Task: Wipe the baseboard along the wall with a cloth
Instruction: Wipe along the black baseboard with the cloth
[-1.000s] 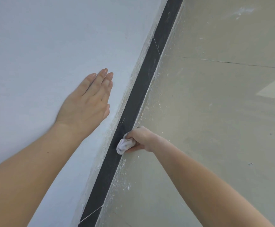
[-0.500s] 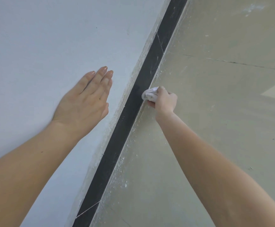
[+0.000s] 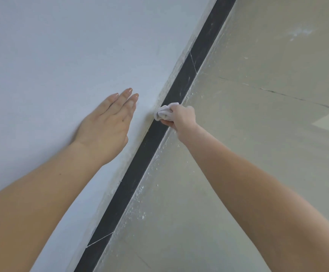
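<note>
along the foot of the pale wall (image 3: 51, 55), the black baseboard (image 3: 140, 165) runs diagonally from the lower middle of the view to the top right, with the greenish-grey floor (image 3: 257, 163) on its right. the right hand (image 3: 182, 116) reaches out on a nearly straight arm and grips a small bunched white cloth (image 3: 164, 111), its fingers curled round the wad. the cloth presses on the baseboard, spanning the strip and touching its upper edge where it meets the wall. the left hand (image 3: 108, 126) lies flat on the wall just left of the cloth, palm down, its fingers (image 3: 127, 97) straight and close together with only slim gaps at the tips, holding nothing; its outline is a little blurred.

a second ago the cloth sat much nearer along the strip, about level with the left wrist. half a second ago it had gone farther out but rode the lower edge by the floor. now it is at about that same reach, shifted across the strip to the wall side. the left hand has kept its place on the wall throughout.

white specks of dust (image 3: 142, 214) lie on the floor beside the baseboard's lower edge. a thin pale joint line (image 3: 193, 62) crosses the baseboard beyond the cloth, and another (image 3: 100, 240) crosses it nearer. a dark crack (image 3: 277, 93) runs across the floor.
</note>
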`<state>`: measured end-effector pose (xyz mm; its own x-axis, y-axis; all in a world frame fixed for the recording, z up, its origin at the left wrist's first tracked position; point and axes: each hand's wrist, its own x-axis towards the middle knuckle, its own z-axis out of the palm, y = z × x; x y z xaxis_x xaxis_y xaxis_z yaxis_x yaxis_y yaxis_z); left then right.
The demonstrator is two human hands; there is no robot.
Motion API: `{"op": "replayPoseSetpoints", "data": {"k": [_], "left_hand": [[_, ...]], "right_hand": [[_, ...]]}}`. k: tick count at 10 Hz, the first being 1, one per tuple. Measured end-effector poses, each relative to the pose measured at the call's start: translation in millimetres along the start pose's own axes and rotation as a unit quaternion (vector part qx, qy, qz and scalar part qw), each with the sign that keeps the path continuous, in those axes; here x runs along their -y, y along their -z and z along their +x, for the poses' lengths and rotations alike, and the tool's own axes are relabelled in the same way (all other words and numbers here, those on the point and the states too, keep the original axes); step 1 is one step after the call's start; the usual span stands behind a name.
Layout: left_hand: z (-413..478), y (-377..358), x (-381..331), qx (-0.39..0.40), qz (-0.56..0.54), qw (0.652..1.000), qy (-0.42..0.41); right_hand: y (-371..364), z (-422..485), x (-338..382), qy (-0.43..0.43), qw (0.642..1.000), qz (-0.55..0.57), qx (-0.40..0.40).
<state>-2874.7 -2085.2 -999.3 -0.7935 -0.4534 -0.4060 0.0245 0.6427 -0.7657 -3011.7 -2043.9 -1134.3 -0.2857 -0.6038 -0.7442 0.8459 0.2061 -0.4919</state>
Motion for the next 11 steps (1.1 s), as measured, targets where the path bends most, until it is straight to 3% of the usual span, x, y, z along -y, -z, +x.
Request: {"op": "replayPoseSetpoints", "data": {"k": [3, 7, 10, 11], "left_hand": [[7.1, 65.2, 18.2, 0.145, -0.136, 0.980, 0.032], [72.6, 82.1, 27.1, 0.042, -0.131, 0.990, 0.015], [110.7, 51.4, 20.2, -0.002, -0.084, 0.996, 0.020], [115.1, 48.8, 21.2, -0.034, -0.054, 0.998, -0.013]], "right_hand": [[60.2, -32.4, 54.7, -0.038, 0.979, -0.200, -0.030], [67.3, -14.7, 90.8, -0.055, 0.955, -0.289, -0.035], [31.3, 24.4, 63.6, -0.114, 0.912, -0.393, 0.037], [30.2, 27.8, 54.0, -0.138, 0.907, -0.391, 0.070]]}}
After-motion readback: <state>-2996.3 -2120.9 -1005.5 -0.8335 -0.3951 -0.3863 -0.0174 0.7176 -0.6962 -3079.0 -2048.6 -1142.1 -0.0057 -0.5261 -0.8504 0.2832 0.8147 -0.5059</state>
